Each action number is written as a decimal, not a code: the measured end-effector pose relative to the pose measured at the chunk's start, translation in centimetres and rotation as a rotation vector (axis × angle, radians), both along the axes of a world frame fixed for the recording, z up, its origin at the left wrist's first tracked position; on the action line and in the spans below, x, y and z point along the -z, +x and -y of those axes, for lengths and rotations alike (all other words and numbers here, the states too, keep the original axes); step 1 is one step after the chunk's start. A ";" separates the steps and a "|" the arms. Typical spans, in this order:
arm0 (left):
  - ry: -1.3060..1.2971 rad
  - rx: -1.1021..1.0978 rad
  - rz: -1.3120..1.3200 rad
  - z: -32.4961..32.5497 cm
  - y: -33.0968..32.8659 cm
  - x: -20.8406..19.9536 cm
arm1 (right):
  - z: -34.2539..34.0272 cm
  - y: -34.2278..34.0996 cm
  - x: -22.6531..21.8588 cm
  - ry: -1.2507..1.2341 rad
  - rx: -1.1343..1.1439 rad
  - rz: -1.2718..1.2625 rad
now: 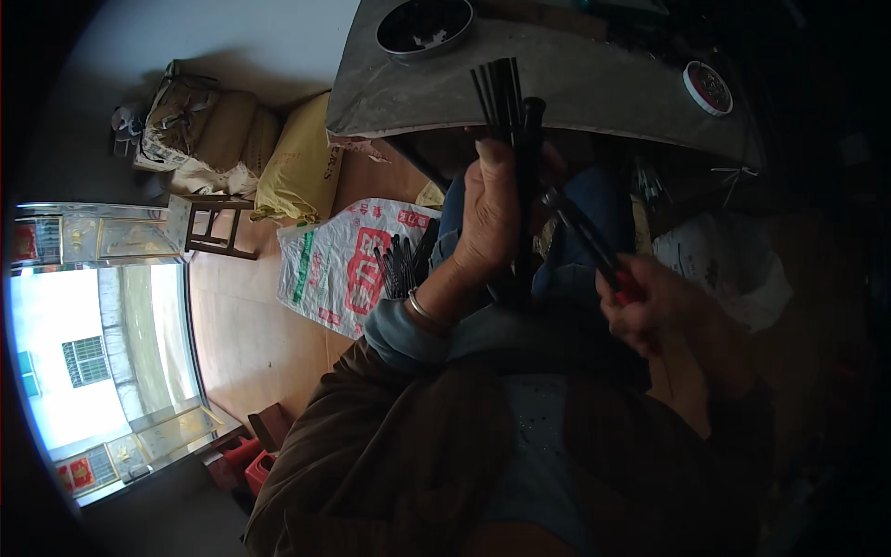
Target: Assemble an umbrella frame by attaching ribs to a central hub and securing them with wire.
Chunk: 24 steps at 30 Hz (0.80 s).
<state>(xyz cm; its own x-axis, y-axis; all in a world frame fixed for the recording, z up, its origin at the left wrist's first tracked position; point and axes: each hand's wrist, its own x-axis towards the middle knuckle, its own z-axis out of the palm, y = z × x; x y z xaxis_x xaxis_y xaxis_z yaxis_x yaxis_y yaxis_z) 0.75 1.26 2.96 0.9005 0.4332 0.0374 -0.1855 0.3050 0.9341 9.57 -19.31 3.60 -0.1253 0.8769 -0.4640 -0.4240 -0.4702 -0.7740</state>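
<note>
My left hand (492,209) is closed around a bundle of thin black rods (501,93), held upright over my lap with the rod ends fanning out above my thumb. A thicker black rod with a knobbed top (534,110) stands beside them. My right hand (654,302) grips a red-handled tool (594,241) with a long dark shaft. Its metal tip points up and left, close to the bundle; shadow hides whether it touches. More black rods (401,265) lie in a pile on a printed white sack (320,265) to the left of my legs.
Ahead is a grey-topped table (557,70) bearing a dark round bowl (422,28) and a white-rimmed round lid or dish (708,88). At right hangs or stands a pale plastic bag (729,265). Yellow sack (302,162), wooden stool (218,227) and stuffed bags (218,130) stand left.
</note>
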 end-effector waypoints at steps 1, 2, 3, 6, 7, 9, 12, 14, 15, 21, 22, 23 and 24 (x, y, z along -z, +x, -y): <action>0.047 -0.006 0.054 -0.2 -0.5 0.3 | -0.6 0.2 -0.7 -0.029 -0.025 0.387; 0.087 0.002 0.031 -0.5 -0.6 0.5 | -1.0 0.2 -2.0 -0.065 -0.035 0.784; 0.085 -0.007 0.030 -0.6 -0.7 0.8 | -1.3 -0.1 -3.6 0.009 0.123 0.708; 0.012 -0.001 0.044 -0.8 -0.3 1.0 | 0.2 0.6 -2.4 0.172 0.283 0.654; -0.017 -0.008 0.026 -0.9 -0.3 0.9 | 0.5 0.6 -2.0 0.115 0.273 0.323; -0.046 -0.015 0.007 -0.9 -0.3 0.9 | 0.4 -0.4 -0.9 -0.008 0.267 -0.093; -0.139 0.017 0.049 -0.2 0.0 0.9 | 1.1 -1.0 2.4 0.306 0.106 -0.675; 0.038 0.044 0.056 -0.5 -0.3 0.8 | 0.2 0.9 -0.7 -0.006 -0.028 -0.001; 0.042 0.028 0.050 -0.8 -0.7 0.7 | -1.0 1.1 -2.6 -0.172 -0.106 0.360; -0.067 0.040 0.033 -1.0 -0.5 0.6 | 0.3 0.7 -1.9 0.141 0.238 0.529; -0.081 -0.009 0.002 -0.8 -0.6 0.2 | 0.4 0.5 -1.0 0.072 0.209 0.052; -0.100 -0.050 -0.020 -0.7 -0.4 -0.1 | 0.2 -0.7 -0.2 0.093 0.230 0.021; -0.103 -0.044 -0.017 -0.8 -0.3 0.0 | 0.4 -1.6 0.3 0.097 0.213 -0.150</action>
<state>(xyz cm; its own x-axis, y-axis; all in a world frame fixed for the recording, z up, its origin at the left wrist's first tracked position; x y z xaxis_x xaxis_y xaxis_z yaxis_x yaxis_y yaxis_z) 0.43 2.01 2.98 0.8807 0.4730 -0.0244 -0.1852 0.3914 0.9014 8.00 -19.67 3.30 0.0059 0.9302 -0.3671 -0.6184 -0.2851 -0.7323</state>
